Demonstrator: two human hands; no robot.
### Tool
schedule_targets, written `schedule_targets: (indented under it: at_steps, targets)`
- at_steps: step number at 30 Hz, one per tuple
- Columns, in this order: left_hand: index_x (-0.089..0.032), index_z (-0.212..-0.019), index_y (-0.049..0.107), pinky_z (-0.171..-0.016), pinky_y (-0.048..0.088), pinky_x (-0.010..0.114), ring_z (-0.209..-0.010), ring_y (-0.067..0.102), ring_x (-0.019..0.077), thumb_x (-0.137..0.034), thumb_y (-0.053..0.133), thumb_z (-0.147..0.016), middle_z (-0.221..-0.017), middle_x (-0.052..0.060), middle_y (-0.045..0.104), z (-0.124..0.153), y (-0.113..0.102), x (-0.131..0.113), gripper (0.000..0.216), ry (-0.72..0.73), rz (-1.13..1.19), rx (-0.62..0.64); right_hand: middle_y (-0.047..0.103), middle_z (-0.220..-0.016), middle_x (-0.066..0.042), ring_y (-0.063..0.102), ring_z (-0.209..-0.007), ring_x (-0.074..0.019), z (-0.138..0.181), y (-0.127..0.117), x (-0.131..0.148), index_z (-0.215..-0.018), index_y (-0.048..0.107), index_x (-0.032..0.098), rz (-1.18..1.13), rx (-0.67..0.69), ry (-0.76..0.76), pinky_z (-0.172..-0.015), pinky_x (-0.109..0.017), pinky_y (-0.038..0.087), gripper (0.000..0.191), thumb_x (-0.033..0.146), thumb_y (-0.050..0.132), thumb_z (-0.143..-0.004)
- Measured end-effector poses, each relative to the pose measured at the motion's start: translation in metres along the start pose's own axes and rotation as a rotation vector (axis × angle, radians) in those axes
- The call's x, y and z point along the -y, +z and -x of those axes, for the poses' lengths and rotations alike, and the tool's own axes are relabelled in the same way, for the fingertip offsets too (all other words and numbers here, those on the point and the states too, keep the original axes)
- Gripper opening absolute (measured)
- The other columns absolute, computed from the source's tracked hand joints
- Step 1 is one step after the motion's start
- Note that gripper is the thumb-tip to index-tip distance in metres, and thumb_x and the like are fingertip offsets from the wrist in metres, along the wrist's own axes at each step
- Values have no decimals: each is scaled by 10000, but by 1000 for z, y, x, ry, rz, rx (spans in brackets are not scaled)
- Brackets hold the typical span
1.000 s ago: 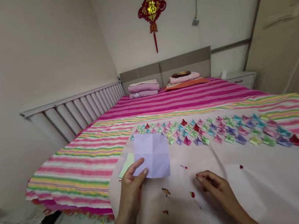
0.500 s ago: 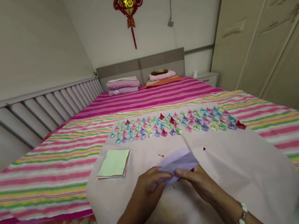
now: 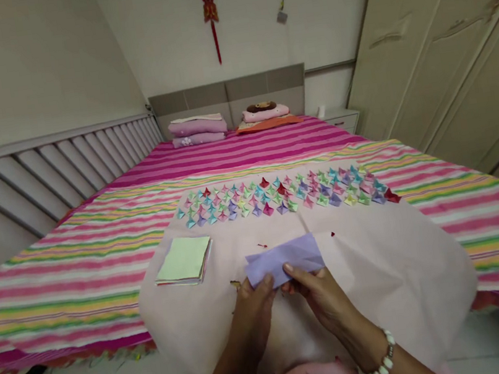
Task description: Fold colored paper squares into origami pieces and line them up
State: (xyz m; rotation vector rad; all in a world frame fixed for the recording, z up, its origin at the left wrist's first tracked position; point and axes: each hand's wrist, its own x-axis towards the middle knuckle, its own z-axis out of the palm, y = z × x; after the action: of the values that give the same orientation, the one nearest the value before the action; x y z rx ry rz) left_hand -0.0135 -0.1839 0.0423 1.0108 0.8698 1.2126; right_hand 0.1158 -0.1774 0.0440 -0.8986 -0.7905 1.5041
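A lilac sheet of paper (image 3: 283, 259), folded across, is held up just above the pale pink sheet (image 3: 383, 267) spread on the bed. My left hand (image 3: 254, 304) pinches its lower left edge with thumb on top. My right hand (image 3: 320, 292), with a white bead bracelet at the wrist, pinches its lower middle edge. The two hands nearly touch under the paper. A stack of square papers (image 3: 184, 261) with a pale green sheet on top lies to the left of my hands.
Rows of several small folded paper pieces (image 3: 279, 196) in mixed colours lie across the far part of the pink sheet. The striped bedspread (image 3: 78, 269) covers the bed. Folded bedding (image 3: 198, 131) sits at the headboard. Wardrobe doors (image 3: 448, 45) stand on the right.
My left hand brought the flat lilac sheet in from the left, my right hand joined it, and the sheet is now folded between both hands. The view shifted right and down.
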Motion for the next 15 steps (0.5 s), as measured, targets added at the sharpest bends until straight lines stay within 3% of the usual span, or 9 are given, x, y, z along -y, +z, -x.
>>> schedule_targets:
  at_steps: [2, 5, 9, 12, 15]
  targets:
    - [-190, -953, 680, -770, 546, 363, -916, 668, 258, -540, 547, -807, -958, 113, 712, 0, 3, 1, 401, -52, 14, -34, 632, -557, 0, 532, -529, -141, 0, -2, -2, -666, 687, 163, 5, -22, -7, -540, -272, 422, 231, 357, 811, -646]
    - [-185, -899, 707, -697, 528, 309, -793, 666, 209, -475, 635, -778, -830, 66, 716, 0, -5, -7, 322, -86, -7, -113, 605, -572, 19, 489, -531, -125, -2, -12, 3, -669, 677, 169, 54, -78, -65, -518, -255, 387, 234, 352, 818, -631]
    - [-150, -761, 712, -618, 487, 260, -628, 617, 152, -407, 732, -713, -642, 5, 672, -1, -22, -24, 263, -124, -97, -103, 568, -543, 34, 436, -508, -109, -1, -22, 20, -650, 688, 176, 129, -56, -87, -482, -238, 335, 212, 350, 808, -632]
    - [-157, -818, 707, -656, 493, 259, -650, 623, 146, -386, 742, -709, -672, -2, 684, -3, -25, -30, 256, -78, -47, -162, 634, -622, 14, 486, -532, -127, 4, -18, 26, -754, 727, 190, 112, -1, -23, -484, -241, 370, 215, 335, 811, -618]
    - [-177, -944, 679, -775, 510, 311, -833, 658, 191, -456, 686, -745, -854, 43, 715, -4, -16, -25, 343, 13, 139, -138, 665, -696, -3, 530, -573, -146, 8, -10, 24, -835, 727, 196, 25, 0, 9, -485, -243, 410, 269, 337, 812, -623]
